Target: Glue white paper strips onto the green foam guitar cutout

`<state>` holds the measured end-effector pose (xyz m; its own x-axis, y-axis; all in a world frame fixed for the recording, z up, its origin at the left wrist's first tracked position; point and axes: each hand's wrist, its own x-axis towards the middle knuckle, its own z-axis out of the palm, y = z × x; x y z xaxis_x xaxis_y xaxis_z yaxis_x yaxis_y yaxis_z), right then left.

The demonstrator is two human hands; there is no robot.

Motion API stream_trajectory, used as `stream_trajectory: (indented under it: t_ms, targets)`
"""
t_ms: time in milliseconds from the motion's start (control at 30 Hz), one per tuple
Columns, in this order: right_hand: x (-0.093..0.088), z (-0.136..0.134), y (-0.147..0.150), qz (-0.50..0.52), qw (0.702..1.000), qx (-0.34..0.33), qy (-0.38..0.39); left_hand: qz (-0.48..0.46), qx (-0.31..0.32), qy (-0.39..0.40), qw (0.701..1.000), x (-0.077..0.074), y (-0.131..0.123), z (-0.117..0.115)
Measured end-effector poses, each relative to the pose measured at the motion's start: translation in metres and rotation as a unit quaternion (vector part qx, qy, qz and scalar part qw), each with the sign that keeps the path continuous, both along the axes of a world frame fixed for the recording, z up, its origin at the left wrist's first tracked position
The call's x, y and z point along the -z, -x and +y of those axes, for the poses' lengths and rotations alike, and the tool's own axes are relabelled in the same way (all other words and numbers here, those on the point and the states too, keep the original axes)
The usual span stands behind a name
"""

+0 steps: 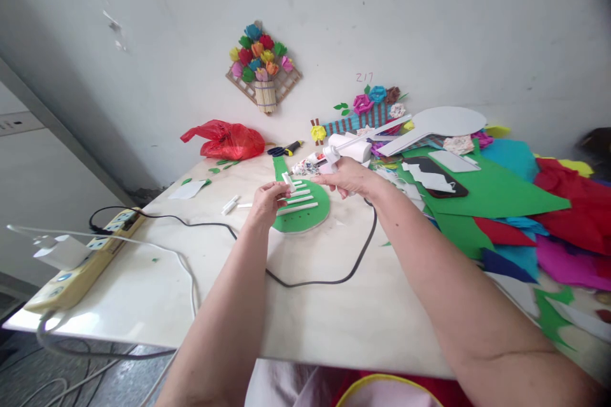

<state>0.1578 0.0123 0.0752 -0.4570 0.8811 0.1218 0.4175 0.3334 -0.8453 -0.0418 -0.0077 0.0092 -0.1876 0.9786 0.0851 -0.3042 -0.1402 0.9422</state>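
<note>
My right hand (351, 177) is wrapped round a white glue gun (333, 152), and a long glue stick (372, 135) juts out of its back. A black cord runs down from that hand across the table. Between the fingertips of my left hand (271, 199), a small white paper roll (287, 180) is pinched. Both hands are over a round green paper piece (305, 221) with a narrow green handle-like strip at the top. Several white sticks lie in rows across the green round. Part of it is hidden by my left hand.
Short white rolls (230, 205) lie to the left. Behind are a red plastic bag (231, 140) and scissors (275, 151). A yellow power strip (86, 261) with cables sits at the left edge. Coloured paper (506, 191) and a phone (434, 177) crowd the right. Paper-flower decorations (260, 67) stand against the wall.
</note>
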Motion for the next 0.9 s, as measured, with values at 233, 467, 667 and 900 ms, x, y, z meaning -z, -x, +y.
stream_trajectory:
  t_ms: [233,467,667,900]
  targets:
    - [0.0005,0.0006,0.0006,-0.003,1.0,-0.002,0.004,0.001,0.001,0.001,1.0,0.0005,0.0001,0.0004]
    - [0.0007,0.0015,0.0006,-0.021,1.0,0.014,-0.011,0.009,0.01,-0.004,1.0,0.0014,0.0003,0.0009]
    - [-0.0027,-0.0019,0.0014,-0.018,1.0,0.02,-0.001,0.019,0.015,0.002,1.0,0.001,-0.0017,0.0001]
    - [-0.0022,-0.001,0.0002,-0.003,1.0,0.021,0.002,0.03,0.006,0.01,0.999,0.0003,-0.0025,-0.0007]
